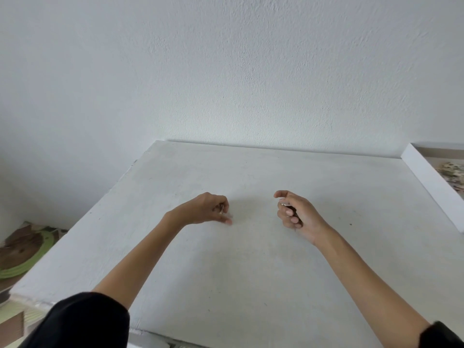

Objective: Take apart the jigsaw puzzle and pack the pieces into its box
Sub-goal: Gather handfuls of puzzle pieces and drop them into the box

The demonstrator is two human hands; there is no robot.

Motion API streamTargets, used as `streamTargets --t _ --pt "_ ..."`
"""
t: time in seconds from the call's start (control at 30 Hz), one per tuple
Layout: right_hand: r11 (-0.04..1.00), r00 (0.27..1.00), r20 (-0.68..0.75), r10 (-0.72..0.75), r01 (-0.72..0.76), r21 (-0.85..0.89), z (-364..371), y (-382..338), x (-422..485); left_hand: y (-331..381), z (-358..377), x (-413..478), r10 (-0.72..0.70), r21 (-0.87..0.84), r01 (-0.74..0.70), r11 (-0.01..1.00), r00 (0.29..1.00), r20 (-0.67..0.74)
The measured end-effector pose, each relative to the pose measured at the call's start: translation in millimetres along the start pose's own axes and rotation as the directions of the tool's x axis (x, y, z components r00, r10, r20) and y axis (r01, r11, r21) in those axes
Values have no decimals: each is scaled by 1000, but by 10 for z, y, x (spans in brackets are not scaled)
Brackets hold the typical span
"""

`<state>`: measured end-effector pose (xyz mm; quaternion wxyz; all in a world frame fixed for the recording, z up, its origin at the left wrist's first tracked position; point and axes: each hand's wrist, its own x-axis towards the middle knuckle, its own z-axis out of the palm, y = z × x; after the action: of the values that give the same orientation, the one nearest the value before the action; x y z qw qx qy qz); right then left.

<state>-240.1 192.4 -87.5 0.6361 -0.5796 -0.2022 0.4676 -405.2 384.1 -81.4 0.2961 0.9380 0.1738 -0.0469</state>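
Box (426, 179): on the far right of the table (251, 277), cut off by the frame's right edge. Its one visible white wall runs long from far-left to near-right. Loose pieces (450, 172) lie inside in a blurred heap; no count possible.

Left hand (206, 208): knuckles up, fingers curled, pinching a small greyish puzzle piece (221, 209). Piece mostly hidden by the fingers, orientation unclear. One fingertip is at or just above the tabletop.

Right hand (298, 214): palm turned inward, fingers curled round a thin stack of pieces (286, 204). Its pale edge pokes out toward the left hand; the rest is covered.

Hands are apart at mid-table, bare tabletop between them and toward the box. The table's far edge meets the white wall (226, 71); the left edge drops off to a patterned green-brown mat (22, 249) below. Black sleeves (82, 322) at bottom corners, cropped.
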Motion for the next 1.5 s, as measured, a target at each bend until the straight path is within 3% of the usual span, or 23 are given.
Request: streamTargets --t 0.23,0.43,0.77,1.0,1.5 --pt "952 995 22 -101 103 -287 -21 -20 -74 89 27 17 61 -4 -61 998 997 -54" --pt "718 933 2 -359 278 -638 -155 -25 -201 501 49 153 202 -73 -213 974 970 -138" --pt "601 887 61 -457 359 -714 -1137 -345 -625 1534 425 617 301 -212 -339 917 934 -192" --pt "609 875 -16 -485 324 -724 -2008 -608 -944 2430 760 1119 393 -176 -423 889 902 -179" --pt "417 771 -41 -636 298 -859 -3678 -1227 -1126 3854 1357 2158 450 -138 -482 865 868 -209"
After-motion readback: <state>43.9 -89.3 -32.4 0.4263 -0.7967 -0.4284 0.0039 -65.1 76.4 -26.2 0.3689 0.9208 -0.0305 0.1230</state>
